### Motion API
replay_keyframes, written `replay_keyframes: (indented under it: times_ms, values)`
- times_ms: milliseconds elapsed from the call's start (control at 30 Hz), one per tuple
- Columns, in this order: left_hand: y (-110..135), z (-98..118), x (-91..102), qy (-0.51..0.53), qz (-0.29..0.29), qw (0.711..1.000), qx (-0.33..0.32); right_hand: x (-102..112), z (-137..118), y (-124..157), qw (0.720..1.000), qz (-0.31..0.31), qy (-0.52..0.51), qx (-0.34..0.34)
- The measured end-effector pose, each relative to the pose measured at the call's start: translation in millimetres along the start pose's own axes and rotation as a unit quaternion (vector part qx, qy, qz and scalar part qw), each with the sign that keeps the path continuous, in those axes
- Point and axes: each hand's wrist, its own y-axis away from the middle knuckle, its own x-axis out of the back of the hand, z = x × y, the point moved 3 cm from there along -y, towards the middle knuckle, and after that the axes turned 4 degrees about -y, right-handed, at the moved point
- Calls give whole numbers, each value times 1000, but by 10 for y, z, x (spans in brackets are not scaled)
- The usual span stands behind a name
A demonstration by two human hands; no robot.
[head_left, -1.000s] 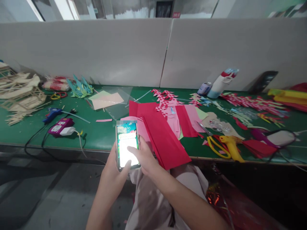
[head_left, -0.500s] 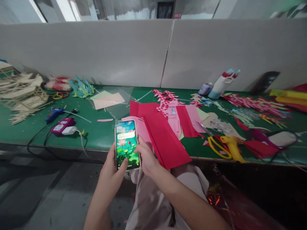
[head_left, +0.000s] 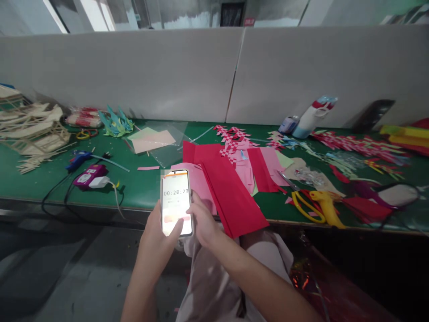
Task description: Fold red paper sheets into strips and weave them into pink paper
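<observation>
A smartphone [head_left: 176,197] is held upright over the table's front edge, its bright white screen showing a running timer. My left hand [head_left: 157,230] wraps its left side, with the thumb over the lower screen. Round the phone's right edge curls my right hand [head_left: 203,219], its thumb at the screen's side. Just right of the phone lie folded red paper sheets [head_left: 231,197], jutting past the table edge above my lap. Pink paper [head_left: 197,183] shows partly beneath them.
On the green table [head_left: 140,190] are a purple power adapter [head_left: 90,175], a blue glue gun [head_left: 78,160] and wooden strip models [head_left: 36,129] at left. Scissors [head_left: 306,205], a yellow glue gun [head_left: 325,205], woven paper strips [head_left: 358,145] and a bottle [head_left: 313,117] stand or lie at right.
The phone screen has switched from a lotus-picture lock screen to a white timer page. Both hands keep their hold on the phone; the view has shifted very slightly.
</observation>
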Motion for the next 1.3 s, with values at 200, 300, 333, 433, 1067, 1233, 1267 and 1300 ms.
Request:
replay_keyframes:
  times_ms: [200,300,333,433,1067,1233,1267,1300]
  values:
    - [-42,54,3,-141,46,988,42,-25,86,-13,999,-19,-41,-9]
    - [-29,39,11,-136,40,989,25,-14,112,-31,998,-19,-59,-6]
    - [-20,27,20,-129,34,991,16,-8,112,-37,998,-17,-62,-1]
    - [12,-22,65,-96,17,995,-5,7,97,-52,998,0,-62,11]
    - [127,-72,193,-25,-12,999,-32,-15,31,-52,997,39,-70,1]
    - [123,-92,180,-17,-17,999,-32,-6,33,-45,997,37,-67,8]
    - [121,-93,177,-15,-16,999,-29,-7,35,-42,997,37,-68,8]
    - [120,-93,175,-13,-14,1000,-25,-7,37,-40,997,37,-69,7]
